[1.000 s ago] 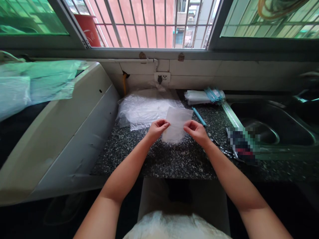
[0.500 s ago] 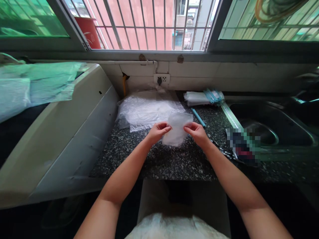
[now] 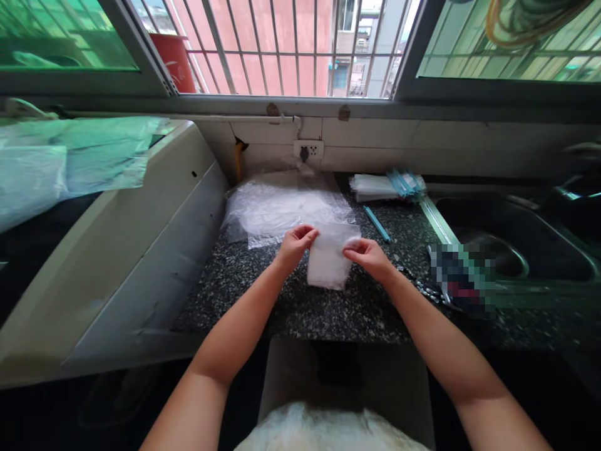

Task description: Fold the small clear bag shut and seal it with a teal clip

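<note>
A small clear plastic bag [image 3: 328, 260] hangs between my hands over the speckled granite counter [image 3: 300, 300]. My left hand [image 3: 295, 245] pinches its upper left edge with closed fingers. My right hand [image 3: 369, 255] pinches the upper right edge the same way. The bag's lower part rests on or just above the counter; I cannot tell which.
A pile of clear plastic bags [image 3: 277, 207] lies behind my hands. A stack of white packets with blue strips [image 3: 385, 185] and a loose blue strip [image 3: 376, 223] lie at the back right. A steel sink [image 3: 511, 244] is at the right, a white appliance [image 3: 117, 250] at the left.
The bag's top edge has come down and towards me; the sheet that stood up above my fingers now hangs below them. Both hands keep their pinch.
</note>
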The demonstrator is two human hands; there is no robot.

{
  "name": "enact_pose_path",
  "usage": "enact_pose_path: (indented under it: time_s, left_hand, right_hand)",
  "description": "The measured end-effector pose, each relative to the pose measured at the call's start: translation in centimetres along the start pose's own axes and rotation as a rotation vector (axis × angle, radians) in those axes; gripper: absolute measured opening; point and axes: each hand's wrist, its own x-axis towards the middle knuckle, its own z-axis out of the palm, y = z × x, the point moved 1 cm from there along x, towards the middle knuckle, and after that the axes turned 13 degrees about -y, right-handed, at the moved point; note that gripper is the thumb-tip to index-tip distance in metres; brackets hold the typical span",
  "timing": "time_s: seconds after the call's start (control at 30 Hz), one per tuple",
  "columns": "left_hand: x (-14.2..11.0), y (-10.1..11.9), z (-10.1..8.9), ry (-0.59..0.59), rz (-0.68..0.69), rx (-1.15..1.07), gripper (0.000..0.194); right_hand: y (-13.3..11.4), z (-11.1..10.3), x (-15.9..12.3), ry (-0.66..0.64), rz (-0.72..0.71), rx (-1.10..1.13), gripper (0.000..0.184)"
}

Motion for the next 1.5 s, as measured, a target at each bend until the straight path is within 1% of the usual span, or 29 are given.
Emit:
enact_pose_path:
  time_s: [0.1, 0.2, 0.3, 0.4, 0.63, 1.03, 1.13, 1.2, 1.27, 1.37, 1.43, 1.5]
  left_hand:
    - [-0.1, 0.2, 0.2, -0.004, -0.024, -0.032, 0.036]
    - [-0.2, 0.4, 0.3, -0.023, -0.084, -0.074, 0.037]
    - [-0.2, 0.4, 0.5, -0.041, -0.108, -0.065, 0.038]
    - [-0.2, 0.3, 0.5, -0.033, -0.107, -0.054, 0.039]
    - [-0.2, 0.2, 0.5, -0.011, -0.105, -0.013, 0.037]
    - [-0.3, 0.2, 0.5, -0.043, -0.075, 0.017, 0.037]
    - [-0.3, 0.1, 0.7, -0.022, -0.069, 0.036, 0.036]
    - [-0.2, 0.1, 0.7, -0.016, -0.075, 0.048, 0.035]
    - [-0.2, 0.1, 0.8, -0.022, -0.086, 0.058, 0.036]
    - [-0.1, 0.0, 0.9, -0.026, -0.093, 0.064, 0.038]
    - [0.0, 0.0, 1.0, -0.029, -0.096, 0.057, 0.04]
    - [-0.1, -0.1, 1.1, -0.039, -0.102, 0.045, 0.042]
  right_hand:
    - [-0.2, -0.1, -0.1, -0.006, -0.025, 0.002, 0.047]
    - [-0.4, -0.4, -0.1, 0.065, -0.071, -0.009, 0.051]
    - [-0.3, -0.7, 0.0, 0.149, -0.09, -0.053, 0.046]
    - [-0.2, -0.9, 0.1, 0.185, -0.102, -0.107, 0.037]
    - [-0.2, -0.9, 0.2, 0.193, -0.133, -0.143, 0.03]
    - [-0.2, -1.1, -0.1, 0.223, -0.16, -0.348, 0.047]
    - [-0.2, -1.2, -0.2, 0.207, -0.151, -0.362, 0.046]
    - [-0.3, -1.6, -0.3, 0.223, -0.142, -0.382, 0.043]
    - [-0.4, -2.5, -0.4, 0.318, -0.117, -0.464, 0.039]
    - [-0.7, -4.2, -0.4, 0.55, -0.005, -0.737, 0.03]
    - [-1.0, -5.2, -0.2, 0.633, 0.146, -0.935, 0.025]
    - [-1.2, -5.9, 0.2, 0.627, 0.329, -1.066, 0.027]
